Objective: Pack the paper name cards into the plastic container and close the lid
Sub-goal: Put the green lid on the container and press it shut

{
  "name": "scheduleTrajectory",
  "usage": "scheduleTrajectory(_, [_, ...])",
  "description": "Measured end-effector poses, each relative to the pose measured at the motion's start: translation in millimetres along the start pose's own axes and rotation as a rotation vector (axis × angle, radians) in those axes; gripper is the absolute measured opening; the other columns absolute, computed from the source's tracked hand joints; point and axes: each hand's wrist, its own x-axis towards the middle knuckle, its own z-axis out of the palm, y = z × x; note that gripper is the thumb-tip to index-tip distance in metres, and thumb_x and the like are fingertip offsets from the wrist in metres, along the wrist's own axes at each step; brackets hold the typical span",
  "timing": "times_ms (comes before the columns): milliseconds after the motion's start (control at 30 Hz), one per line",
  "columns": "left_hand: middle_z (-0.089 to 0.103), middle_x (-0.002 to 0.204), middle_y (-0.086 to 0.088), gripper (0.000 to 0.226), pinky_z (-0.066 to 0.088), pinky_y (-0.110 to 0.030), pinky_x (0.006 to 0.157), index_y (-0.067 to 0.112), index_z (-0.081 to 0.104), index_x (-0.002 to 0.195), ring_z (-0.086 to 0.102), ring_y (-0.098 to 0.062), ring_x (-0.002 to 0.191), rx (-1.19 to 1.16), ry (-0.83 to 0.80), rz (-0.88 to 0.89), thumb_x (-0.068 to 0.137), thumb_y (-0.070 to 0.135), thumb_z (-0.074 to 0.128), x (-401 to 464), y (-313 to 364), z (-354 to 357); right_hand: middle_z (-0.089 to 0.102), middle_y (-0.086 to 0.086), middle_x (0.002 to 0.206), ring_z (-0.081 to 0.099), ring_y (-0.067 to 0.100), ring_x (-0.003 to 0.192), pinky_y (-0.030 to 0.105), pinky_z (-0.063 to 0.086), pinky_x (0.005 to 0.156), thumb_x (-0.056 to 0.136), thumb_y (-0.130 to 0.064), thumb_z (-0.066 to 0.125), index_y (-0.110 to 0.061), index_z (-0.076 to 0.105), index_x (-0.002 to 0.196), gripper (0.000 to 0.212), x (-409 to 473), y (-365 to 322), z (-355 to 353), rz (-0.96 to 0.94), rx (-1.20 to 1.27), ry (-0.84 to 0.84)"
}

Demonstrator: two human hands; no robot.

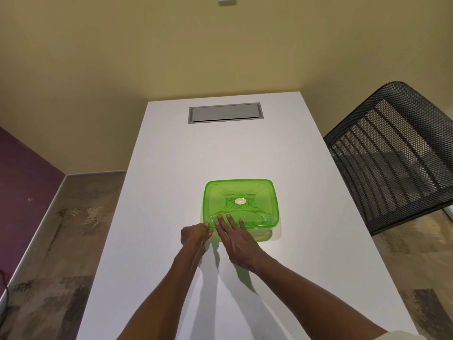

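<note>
1. While the green lid (240,202) sits on the plastic container (263,235) mid-table (171,155), your right hand (236,238) lies flat, fingers spread on its near edge.
2. Your left hand (195,233) pinches the near-left corner, fingers curled.
3. Lettered name cards (241,204) show faintly through the lid; pressing down probably seats that edge.

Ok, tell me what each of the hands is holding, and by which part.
Left hand pinches the green lid at its near-left corner. Right hand grips nothing; its fingers lie flat on the lid's near edge.
</note>
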Motion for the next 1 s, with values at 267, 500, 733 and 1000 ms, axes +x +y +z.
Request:
scheduleTrajectory(267, [0.067,0.072,-0.017,0.017,0.059,-0.035,0.074,-0.01,0.066,0.092,0.067,-0.026,0.062,0.0,-0.006,-0.003,0.079,-0.003,0.074,-7.4,3.8,-1.4,-0.004,0.013,0.162,-0.002,0.037,0.149,0.058,0.007,0.119,0.094,-0.006,0.037,-0.006,0.004,0.153,0.068,-1.6,1.2,1.1,-0.009,0.019,0.019])
scheduleTrajectory(500, [0.058,0.064,-0.016,0.013,0.051,-0.03,0.058,-0.002,0.061,0.072,0.052,-0.021,0.051,0.184,-0.038,0.019,0.081,-0.004,0.069,-7.8,15.9,-0.6,0.003,0.011,0.162,0.005,0.034,0.149,0.055,0.013,0.119,0.088,-0.003,0.043,-0.008,0.012,0.153,0.072,-0.5,1.7,-4.6,-0.006,0.058,0.041])
scheduleTrajectory(733, [0.058,0.062,-0.022,0.01,0.04,-0.029,0.052,-0.005,0.066,0.081,0.057,-0.03,0.054,0.304,-0.024,0.213,0.08,0.005,0.068,-2.0,44.3,5.3,0.062,0.022,0.127,0.057,0.037,0.117,0.045,0.05,0.093,0.078,0.004,0.047,-0.002,0.064,0.119,0.045,21.2,9.6,-26.7,0.065,0.351,0.254])
scheduleTrajectory(1000, [0.034,0.052,-0.011,0.044,0.032,-0.032,0.064,0.012,0.033,0.045,0.033,-0.026,0.06,0.371,0.04,0.435,0.085,0.004,0.05,18.3,75.9,29.3,0.072,0.016,0.098,0.059,0.035,0.098,0.041,0.045,0.087,0.089,-0.014,0.058,-0.004,0.072,0.099,0.02,79.5,43.6,-66.0,0.229,0.498,0.468])
